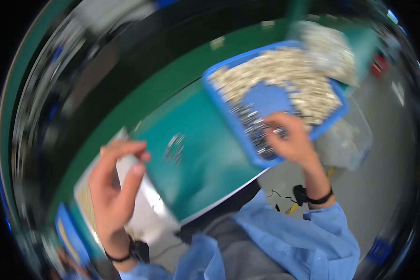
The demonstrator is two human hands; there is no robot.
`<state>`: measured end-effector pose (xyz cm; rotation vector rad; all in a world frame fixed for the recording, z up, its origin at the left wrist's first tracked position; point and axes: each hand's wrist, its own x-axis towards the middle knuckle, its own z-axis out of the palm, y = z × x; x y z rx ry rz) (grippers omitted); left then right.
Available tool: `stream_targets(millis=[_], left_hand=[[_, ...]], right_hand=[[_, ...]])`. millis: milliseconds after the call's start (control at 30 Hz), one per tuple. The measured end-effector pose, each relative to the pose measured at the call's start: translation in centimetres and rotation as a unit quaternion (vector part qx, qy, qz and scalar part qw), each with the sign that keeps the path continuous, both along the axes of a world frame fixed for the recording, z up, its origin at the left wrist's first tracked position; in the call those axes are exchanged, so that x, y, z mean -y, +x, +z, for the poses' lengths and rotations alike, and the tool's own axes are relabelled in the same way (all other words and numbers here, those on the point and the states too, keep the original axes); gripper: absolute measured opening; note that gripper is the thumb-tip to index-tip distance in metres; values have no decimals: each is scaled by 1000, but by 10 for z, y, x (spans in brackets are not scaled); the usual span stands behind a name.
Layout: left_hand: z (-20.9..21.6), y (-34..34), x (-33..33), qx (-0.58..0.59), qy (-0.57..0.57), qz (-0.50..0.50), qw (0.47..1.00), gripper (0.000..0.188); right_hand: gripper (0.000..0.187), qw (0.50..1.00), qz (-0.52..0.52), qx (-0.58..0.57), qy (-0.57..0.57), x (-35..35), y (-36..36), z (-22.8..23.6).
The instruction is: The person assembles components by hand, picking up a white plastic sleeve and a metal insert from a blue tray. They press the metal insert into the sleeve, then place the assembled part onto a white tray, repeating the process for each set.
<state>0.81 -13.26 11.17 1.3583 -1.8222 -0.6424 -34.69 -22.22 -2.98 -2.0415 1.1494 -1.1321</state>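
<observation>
My left hand (115, 179) is raised over a white sheet-like surface at the table's left part. Its fingers are bent, the thumb stands apart, and nothing shows between them. My right hand (290, 140) reaches into a blue tray (245, 138), above a heap of small shiny metal pieces (260, 135). Its thumb and index finger are curved, with a gap between the tips; the other fingers are partly hidden. Many small cream-coloured pieces (277, 65) fill the tray's far and right sides. Several loose metal pieces (174, 148) lie on the green mat (205, 154) between my hands.
A clear plastic bag (329, 51) of pale pieces leans at the tray's far right corner. Beside the tray, lower down, is a translucent bin (347, 142). Another blue tray (71, 233) stands at the far left. The picture is smeared by motion.
</observation>
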Motion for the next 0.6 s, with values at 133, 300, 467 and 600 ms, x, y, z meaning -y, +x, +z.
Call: stream_targets(millis=[133,300,467,600], left_hand=[[-17,81,-89,-31,-55,237,969,18],[-100,175,-220,151,-58,486,859,14],[-141,188,-239,328,-29,489,808,14],[-152,205,-215,389,4,513,765,17]], right_hand=[[19,995,97,19,17,-32,29,10],[17,977,193,10,91,-70,105,-26],[14,979,189,-42,66,-93,156,-37],[15,961,259,-89,-23,-88,167,-37]])
